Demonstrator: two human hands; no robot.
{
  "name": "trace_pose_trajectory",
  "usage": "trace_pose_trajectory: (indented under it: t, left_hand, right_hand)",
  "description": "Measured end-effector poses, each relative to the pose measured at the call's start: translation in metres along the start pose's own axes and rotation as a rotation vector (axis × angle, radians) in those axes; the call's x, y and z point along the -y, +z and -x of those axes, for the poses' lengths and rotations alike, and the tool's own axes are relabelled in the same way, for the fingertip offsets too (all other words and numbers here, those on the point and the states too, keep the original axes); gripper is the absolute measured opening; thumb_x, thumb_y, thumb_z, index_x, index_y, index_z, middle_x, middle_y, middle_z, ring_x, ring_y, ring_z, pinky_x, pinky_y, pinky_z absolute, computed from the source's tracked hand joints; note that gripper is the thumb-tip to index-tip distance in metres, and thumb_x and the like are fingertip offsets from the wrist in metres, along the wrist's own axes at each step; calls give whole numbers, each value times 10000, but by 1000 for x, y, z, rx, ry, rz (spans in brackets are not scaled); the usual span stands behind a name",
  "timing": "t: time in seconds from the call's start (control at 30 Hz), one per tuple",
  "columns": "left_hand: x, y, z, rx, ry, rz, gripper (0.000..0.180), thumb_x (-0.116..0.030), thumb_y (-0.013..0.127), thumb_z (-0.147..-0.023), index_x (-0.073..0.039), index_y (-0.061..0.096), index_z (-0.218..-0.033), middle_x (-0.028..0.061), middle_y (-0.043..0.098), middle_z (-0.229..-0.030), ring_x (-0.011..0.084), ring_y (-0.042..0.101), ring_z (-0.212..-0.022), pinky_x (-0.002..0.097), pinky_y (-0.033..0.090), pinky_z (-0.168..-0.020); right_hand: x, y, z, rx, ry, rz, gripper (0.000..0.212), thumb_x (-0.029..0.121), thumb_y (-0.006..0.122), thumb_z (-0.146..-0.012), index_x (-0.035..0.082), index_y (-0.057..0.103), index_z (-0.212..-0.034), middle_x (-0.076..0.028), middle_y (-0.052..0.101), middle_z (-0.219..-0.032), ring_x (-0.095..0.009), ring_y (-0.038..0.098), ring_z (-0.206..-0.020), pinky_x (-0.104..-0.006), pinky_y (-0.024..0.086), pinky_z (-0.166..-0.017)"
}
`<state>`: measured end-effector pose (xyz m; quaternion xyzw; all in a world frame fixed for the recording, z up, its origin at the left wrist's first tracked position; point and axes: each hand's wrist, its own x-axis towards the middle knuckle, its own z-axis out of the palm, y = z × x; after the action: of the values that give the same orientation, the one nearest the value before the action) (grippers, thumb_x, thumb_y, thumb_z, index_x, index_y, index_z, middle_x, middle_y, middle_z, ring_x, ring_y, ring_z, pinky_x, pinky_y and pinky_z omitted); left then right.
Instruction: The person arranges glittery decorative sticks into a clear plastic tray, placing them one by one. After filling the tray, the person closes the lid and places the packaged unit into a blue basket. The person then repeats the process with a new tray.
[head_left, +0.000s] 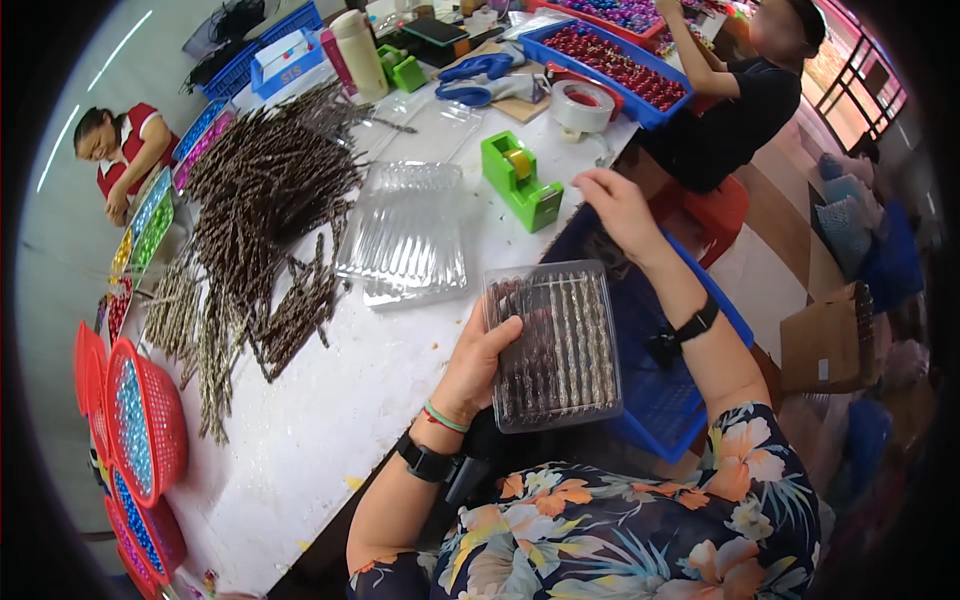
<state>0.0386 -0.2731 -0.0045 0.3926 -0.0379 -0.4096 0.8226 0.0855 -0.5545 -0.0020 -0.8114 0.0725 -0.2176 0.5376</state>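
Observation:
My left hand (480, 360) grips a clear plastic box (555, 345) by its left side, thumb on top. Inside, dark brown twisted sticks lie on the left and paler silvery ones on the right. My right hand (618, 208) is raised beyond the box, fingers bent and drawn together; anything between the fingertips is too small to make out. Just left of it stands a green tape dispenser (522, 185) with a yellowish roll, apart from the hand. Stacked clear ribbed plastic trays (408, 235) lie on the white table (330, 440).
A big heap of dark twisted sticks (265, 190) covers the table's left, with paler ones (215, 340) in front. Red baskets of beads (150, 420) line the left edge. A blue crate (665, 420) sits under my right arm. Two other people work at the far left and far right.

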Motion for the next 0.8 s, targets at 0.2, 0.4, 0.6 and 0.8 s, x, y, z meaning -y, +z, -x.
trace_pose_trajectory:
  t: [0.2,0.4,0.6,0.8]
  left_hand:
    - [12,7,-11,-49,43,-41,469,-42,503,-1008,-50,386,-1462,141,589,-1330,229,647,-1151,391,574,-958]
    - [18,12,-31,-102,111,-60,458,-42,485,-1017,-66,386,-1463,138,587,-1324,235,642,-1154,403,575,-951]
    - [28,15,-44,-101,182,-5,410,-45,511,-1010,-46,375,-1397,161,593,-1289,253,647,-1137,409,577,-947]
    - [41,29,-55,-138,268,-34,402,-43,462,-1019,-44,397,-1416,171,611,-1288,259,657,-1125,414,573,-954]
  right_hand:
    - [-4,32,-41,271,205,-107,265,243,684,-935,-13,752,-940,-59,726,-902,-107,626,-827,-270,485,-725]
    - [36,21,-24,243,284,-280,228,227,711,-921,5,724,-870,-22,669,-818,-81,571,-698,-248,440,-633]
    - [63,-35,116,274,730,-640,187,206,672,-970,22,692,-947,13,565,-736,-72,488,-641,-227,372,-571]
    - [77,-49,188,110,769,-762,178,148,653,-980,-25,683,-1009,-7,598,-821,-70,510,-715,-214,390,-615]
